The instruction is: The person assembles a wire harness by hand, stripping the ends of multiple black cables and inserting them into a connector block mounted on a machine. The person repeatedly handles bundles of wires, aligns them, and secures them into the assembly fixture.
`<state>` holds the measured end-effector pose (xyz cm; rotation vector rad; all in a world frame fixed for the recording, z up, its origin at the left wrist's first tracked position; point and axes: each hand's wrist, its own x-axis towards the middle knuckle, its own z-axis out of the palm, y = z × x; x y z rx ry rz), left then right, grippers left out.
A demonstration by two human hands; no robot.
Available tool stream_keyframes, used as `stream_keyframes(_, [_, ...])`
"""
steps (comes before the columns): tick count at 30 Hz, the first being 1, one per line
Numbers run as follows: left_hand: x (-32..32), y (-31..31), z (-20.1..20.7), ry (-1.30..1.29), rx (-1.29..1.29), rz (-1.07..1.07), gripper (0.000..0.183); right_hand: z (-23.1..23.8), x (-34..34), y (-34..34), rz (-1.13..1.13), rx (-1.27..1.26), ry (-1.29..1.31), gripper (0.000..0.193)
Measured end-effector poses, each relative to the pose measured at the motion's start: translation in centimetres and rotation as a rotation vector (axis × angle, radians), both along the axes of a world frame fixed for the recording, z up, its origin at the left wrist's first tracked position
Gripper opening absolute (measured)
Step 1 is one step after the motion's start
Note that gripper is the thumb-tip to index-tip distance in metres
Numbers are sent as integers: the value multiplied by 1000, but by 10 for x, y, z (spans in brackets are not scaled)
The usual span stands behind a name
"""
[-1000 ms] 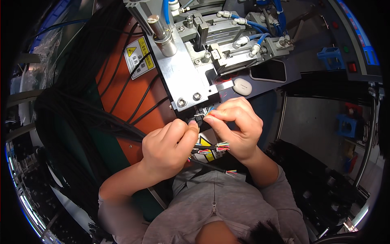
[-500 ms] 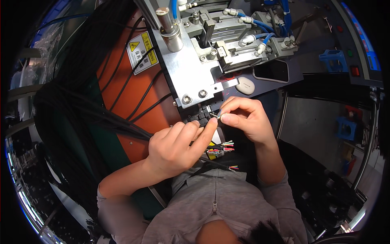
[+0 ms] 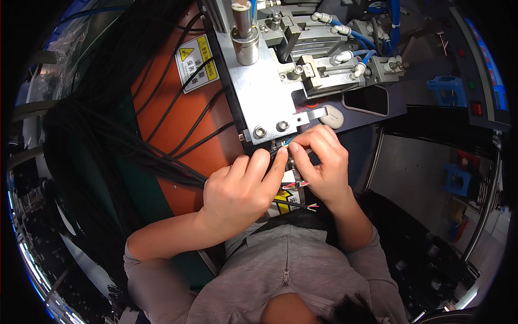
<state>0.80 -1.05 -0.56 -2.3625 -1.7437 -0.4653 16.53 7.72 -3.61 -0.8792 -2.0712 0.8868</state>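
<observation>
My left hand is closed on a black cable, its index fingertip reaching the cable's stripped end. Thin coloured wires, one of them blue, stick out there just below the front edge of a metal machine plate. Thumb and index finger of my right hand pinch these wires; the exact grip is partly hidden by the fingertips. Below the hands lie more black cables whose ends fan into coloured wires, and another such cable end lies nearer my body.
Pneumatic cylinders with blue hoses stand behind the plate. A phone and a small white case lie to their right. A thick bundle of black cables runs across the orange surface at left.
The machine appears shifted right in the picture. Both hands have drawn closer to the plate's front edge, and the pinched wires now point upward, with blue showing.
</observation>
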Motion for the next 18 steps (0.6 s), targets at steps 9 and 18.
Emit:
stream_keyframes(9, [-5, 7, -2, -105, 38, -31, 35, -17, 0, -3, -29, -736, 255, 6])
stream_keyframes(18, [-10, 7, 6, -163, -16, 8, 25, -19, -7, -9, -59, -610, 320, 12])
